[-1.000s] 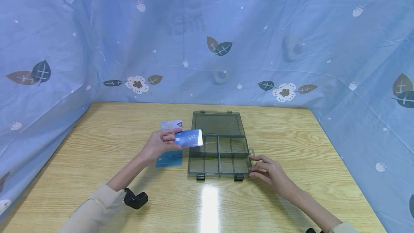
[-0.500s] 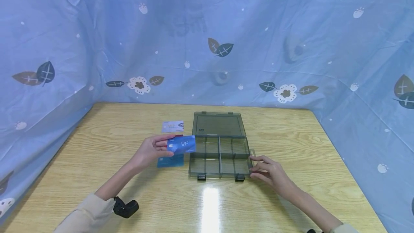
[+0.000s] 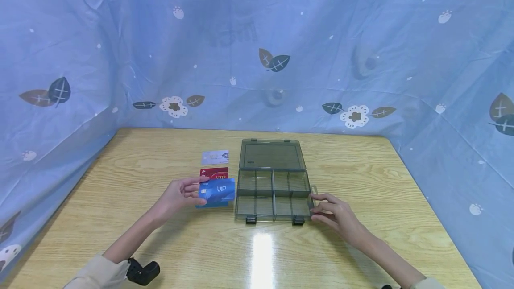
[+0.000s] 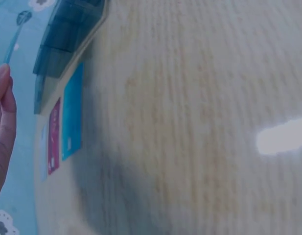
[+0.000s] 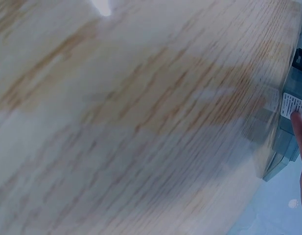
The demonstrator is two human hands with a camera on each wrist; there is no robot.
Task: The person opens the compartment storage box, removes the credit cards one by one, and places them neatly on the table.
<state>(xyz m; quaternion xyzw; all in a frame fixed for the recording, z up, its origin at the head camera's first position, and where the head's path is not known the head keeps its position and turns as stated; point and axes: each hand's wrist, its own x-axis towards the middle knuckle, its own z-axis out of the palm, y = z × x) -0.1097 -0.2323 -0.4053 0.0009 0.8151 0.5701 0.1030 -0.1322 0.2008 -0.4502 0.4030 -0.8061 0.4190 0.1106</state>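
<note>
My left hand (image 3: 178,196) pinches a dark blue VIP card (image 3: 217,190) by its left end, above the table and over two other cards. A red VIP card (image 3: 214,172) shows partly behind it. Beneath it, only the lower edge of a lighter blue card (image 3: 213,204) appears in the head view; the left wrist view gives more of that light blue card (image 4: 73,113). The smoky see-through compartment box (image 3: 274,194) lies with its lid (image 3: 272,154) folded back. Fingertips of my right hand (image 3: 338,214) touch the box's right side, near a white label (image 5: 293,105).
A pale silver card (image 3: 215,157) lies behind the red one, left of the lid. Two dark latches (image 3: 250,220) stick out from the box's front edge. A patterned blue cloth (image 3: 225,57) hangs along the wooden table's (image 3: 361,168) back and sides.
My left hand has moved left and toward me with the blue card, from over the box's left edge to over the other cards, uncovering the red one. My right hand stays at the box.
</note>
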